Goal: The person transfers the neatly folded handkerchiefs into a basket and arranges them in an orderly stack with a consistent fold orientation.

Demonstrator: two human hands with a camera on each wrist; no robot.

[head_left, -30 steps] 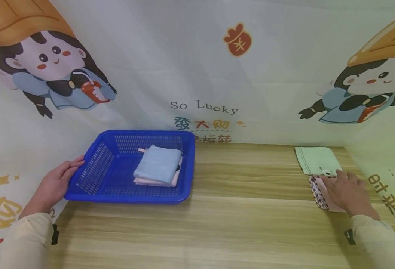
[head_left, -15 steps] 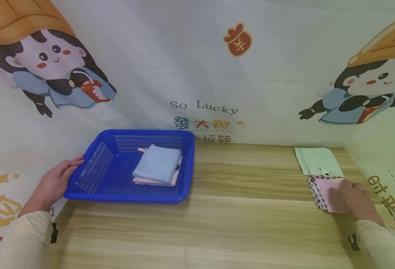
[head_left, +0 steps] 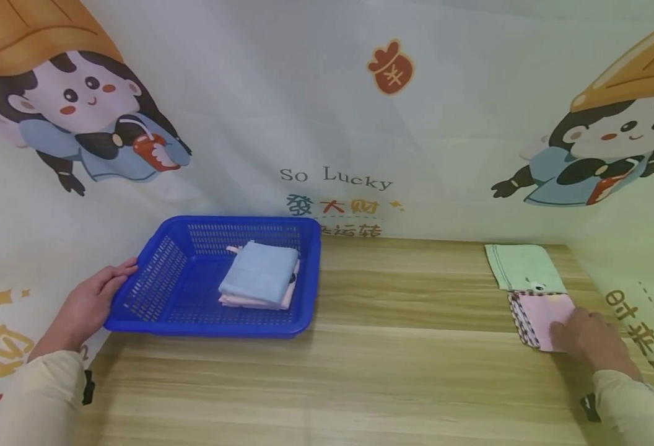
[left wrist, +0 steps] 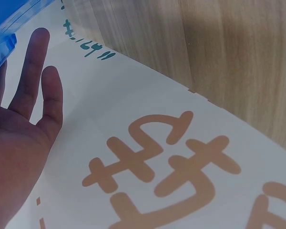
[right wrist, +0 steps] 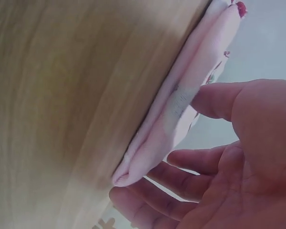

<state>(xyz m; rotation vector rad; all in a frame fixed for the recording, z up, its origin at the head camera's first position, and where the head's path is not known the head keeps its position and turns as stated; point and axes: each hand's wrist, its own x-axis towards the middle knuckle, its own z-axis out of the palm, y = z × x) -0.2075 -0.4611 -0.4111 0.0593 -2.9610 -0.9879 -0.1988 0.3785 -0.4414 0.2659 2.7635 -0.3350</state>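
My left hand [head_left: 84,310] holds the left rim of a blue plastic basket [head_left: 204,329]. In the left wrist view two of its fingers [left wrist: 34,71] extend free beside the blue basket edge. Inside the basket, a folded light-blue towel [head_left: 262,272] lies on a folded pink one [head_left: 243,303]. At the right, my right hand [head_left: 600,341] is at the right side of a folded pink towel with a brown-patterned border [head_left: 544,316]. In the right wrist view its thumb meets the towel's face, and its loosely bent fingers [right wrist: 181,183] are around the near corner.
A folded mint-green towel [head_left: 527,266] lies just behind the pink one. Printed cloth walls [head_left: 444,155] enclose the wooden table [head_left: 405,384] at the back and sides. Black clips [head_left: 589,407] sit near both forearms.
My right hand has slid right and slightly nearer across the bordered pink towel, uncovering more of it. My left hand and the basket stay in place.
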